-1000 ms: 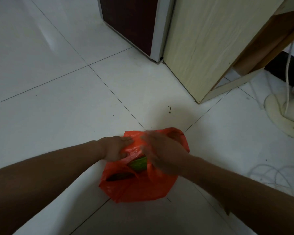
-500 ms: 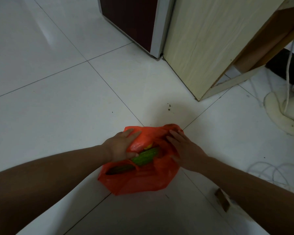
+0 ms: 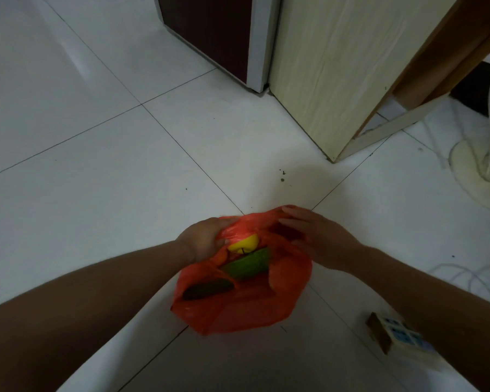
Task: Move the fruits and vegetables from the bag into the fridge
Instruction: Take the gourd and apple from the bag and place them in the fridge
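Orange bag (image 3: 238, 309) lies on the white tile floor (image 3: 96, 193), its mouth spread open. The left hand (image 3: 204, 240) grips the bag's left rim. The right hand (image 3: 320, 240) lays its fingers on the far right rim; I cannot tell whether it pinches. Inside the bag lie a yellow fruit (image 3: 245, 242), a green cucumber (image 3: 248, 264) and a dark vegetable (image 3: 207, 288). Beyond the bag, floor runs to the dark-red fridge (image 3: 210, 32). A power strip (image 3: 399, 335) sits near the bag's right.

The white tiled floor (image 3: 96, 222) carries an orange plastic bag (image 3: 238, 309), a power strip (image 3: 399, 335) to its right, and loose white cable (image 3: 464, 271).
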Available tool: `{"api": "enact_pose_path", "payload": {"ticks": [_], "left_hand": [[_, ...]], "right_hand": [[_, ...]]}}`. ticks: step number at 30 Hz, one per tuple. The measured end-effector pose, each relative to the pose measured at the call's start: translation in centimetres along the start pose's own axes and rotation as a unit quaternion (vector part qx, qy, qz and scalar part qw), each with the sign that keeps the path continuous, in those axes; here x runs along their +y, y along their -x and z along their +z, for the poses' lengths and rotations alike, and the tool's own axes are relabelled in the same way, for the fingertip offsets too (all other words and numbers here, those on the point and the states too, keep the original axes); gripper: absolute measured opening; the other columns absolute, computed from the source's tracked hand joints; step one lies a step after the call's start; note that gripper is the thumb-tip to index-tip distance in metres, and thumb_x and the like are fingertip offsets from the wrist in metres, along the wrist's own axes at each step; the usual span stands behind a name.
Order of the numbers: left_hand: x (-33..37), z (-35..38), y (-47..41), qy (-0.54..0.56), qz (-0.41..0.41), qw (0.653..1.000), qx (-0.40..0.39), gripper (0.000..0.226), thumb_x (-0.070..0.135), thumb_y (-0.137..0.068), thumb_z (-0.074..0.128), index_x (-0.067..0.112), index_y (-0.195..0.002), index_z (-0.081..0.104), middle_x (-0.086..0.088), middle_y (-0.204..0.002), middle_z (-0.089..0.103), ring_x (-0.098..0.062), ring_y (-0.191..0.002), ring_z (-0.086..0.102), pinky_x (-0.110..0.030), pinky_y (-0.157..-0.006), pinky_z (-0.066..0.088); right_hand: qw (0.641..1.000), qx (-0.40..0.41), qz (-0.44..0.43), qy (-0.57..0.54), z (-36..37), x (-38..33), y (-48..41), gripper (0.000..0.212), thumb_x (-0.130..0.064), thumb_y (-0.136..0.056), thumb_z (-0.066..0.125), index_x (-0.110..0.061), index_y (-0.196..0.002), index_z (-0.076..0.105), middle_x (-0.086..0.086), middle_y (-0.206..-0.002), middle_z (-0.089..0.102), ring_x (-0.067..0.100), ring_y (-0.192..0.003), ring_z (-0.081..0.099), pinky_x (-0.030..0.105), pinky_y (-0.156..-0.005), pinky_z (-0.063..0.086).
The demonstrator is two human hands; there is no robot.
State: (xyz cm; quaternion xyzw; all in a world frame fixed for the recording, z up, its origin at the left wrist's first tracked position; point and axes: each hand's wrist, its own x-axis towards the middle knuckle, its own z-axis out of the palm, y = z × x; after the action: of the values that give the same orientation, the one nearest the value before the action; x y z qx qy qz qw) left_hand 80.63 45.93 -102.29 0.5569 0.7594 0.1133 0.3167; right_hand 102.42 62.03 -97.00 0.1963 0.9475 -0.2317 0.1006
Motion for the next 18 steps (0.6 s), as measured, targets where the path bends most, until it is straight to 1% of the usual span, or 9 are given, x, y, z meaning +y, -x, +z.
{"api": "enact_pose_path", "payload": {"ticks": [3,5,7,8,10,12,14,16,18], "left_hand": [[-0.3,0.1,0.5,0.002,0.023,1.000,0.000,0.061,0.024,-0.091,0.051,0.019,-0.145,0.022,-0.005,-0.148,0.035,-0.020,-0.135,0.035,-0.015,-0.101,0.021],[-0.5,0.1,0.5,0.001,0.026,1.000,-0.004,0.061,0.019,-0.092,0.054,0.018,-0.145,0.024,-0.007,-0.147,0.037,-0.022,-0.134,0.035,-0.018,-0.104,0.022],[-0.8,0.0,0.6,0.012,0.022,1.000,-0.005,0.061,0.022,-0.090,0.057,0.020,-0.144,0.027,-0.009,-0.143,0.041,-0.025,-0.131,0.038,-0.025,-0.106,0.026],[-1.0,-0.1,0.7,0.016,0.021,1.000,-0.007,0.063,0.025,-0.089,0.058,0.022,-0.144,0.027,-0.008,-0.141,0.042,-0.025,-0.130,0.039,-0.027,-0.105,0.028],[-1.7,-0.1,1.2,0.017,0.018,1.000,-0.011,0.069,0.031,-0.087,0.061,0.024,-0.145,0.024,-0.006,-0.142,0.039,-0.023,-0.130,0.038,-0.026,-0.105,0.029],[-2.5,-0.6,2.5,0.014,0.016,1.000,-0.010,0.077,0.040,-0.084,0.062,0.025,-0.146,0.019,-0.004,-0.146,0.035,-0.021,-0.133,0.035,-0.028,-0.107,0.029],[-3.3,-1.3,4.6,0.005,0.022,1.000,-0.019,0.087,0.065,-0.076,0.051,0.027,-0.147,0.016,-0.004,-0.149,0.032,-0.020,-0.135,0.033,-0.026,-0.107,0.028],[-3.9,-1.6,7.6,0.019,0.027,0.999,-0.029,0.110,0.090,-0.059,0.029,0.024,-0.146,0.018,-0.003,-0.148,0.034,-0.018,-0.134,0.033,-0.020,-0.102,0.026],[-4.6,-1.2,10.1,0.050,-0.002,0.999,-0.019,0.119,0.095,-0.050,0.021,0.023,-0.145,0.021,-0.001,-0.147,0.036,-0.016,-0.129,0.038,-0.015,-0.097,0.025]], "right_hand": [[0.999,0.013,-0.044,-0.001,-0.6,-3.4,-1.5,0.049,-0.023,-0.091,0.055,-0.023,-0.138,0.042,-0.001,-0.147,0.038,0.017,-0.138,0.028,0.034,-0.113,0.023],[0.998,0.013,-0.064,-0.010,-0.4,-5.8,-2.3,0.046,-0.023,-0.091,0.054,-0.022,-0.137,0.044,0.000,-0.144,0.042,0.015,-0.135,0.033,0.024,-0.107,0.020],[0.996,0.007,-0.085,-0.014,0.3,-7.5,-2.7,0.044,-0.024,-0.092,0.054,-0.021,-0.135,0.046,0.000,-0.143,0.043,0.014,-0.131,0.037,0.018,-0.102,0.020],[0.995,0.003,-0.096,-0.012,0.8,-7.9,-2.9,0.044,-0.025,-0.092,0.054,-0.020,-0.135,0.047,0.000,-0.144,0.042,0.014,-0.131,0.037,0.018,-0.103,0.021],[0.995,-0.012,-0.099,-0.008,1.4,-8.3,-2.9,0.043,-0.028,-0.093,0.053,-0.021,-0.135,0.046,0.000,-0.146,0.040,0.016,-0.133,0.035,0.027,-0.110,0.027],[0.996,-0.030,-0.087,-0.007,2.0,-8.1,-2.8,0.043,-0.029,-0.093,0.053,-0.021,-0.135,0.046,0.001,-0.145,0.040,0.018,-0.133,0.036,0.036,-0.109,0.033],[0.995,-0.040,-0.091,-0.004,2.7,-7.8,-2.5,0.041,-0.029,-0.093,0.053,-0.021,-0.133,0.048,0.000,-0.143,0.042,0.018,-0.132,0.038,0.039,-0.108,0.035],[0.993,-0.057,-0.106,0.004,3.6,-7.9,-1.8,0.041,-0.030,-0.093,0.052,-0.022,-0.133,0.049,-0.001,-0.143,0.043,0.016,-0.132,0.038,0.037,-0.109,0.034],[0.990,-0.065,-0.122,0.014,4.4,-8.2,-1.2,0.040,-0.032,-0.093,0.052,-0.023,-0.132,0.049,-0.003,-0.142,0.044,0.014,-0.132,0.038,0.035,-0.109,0.034]]}}
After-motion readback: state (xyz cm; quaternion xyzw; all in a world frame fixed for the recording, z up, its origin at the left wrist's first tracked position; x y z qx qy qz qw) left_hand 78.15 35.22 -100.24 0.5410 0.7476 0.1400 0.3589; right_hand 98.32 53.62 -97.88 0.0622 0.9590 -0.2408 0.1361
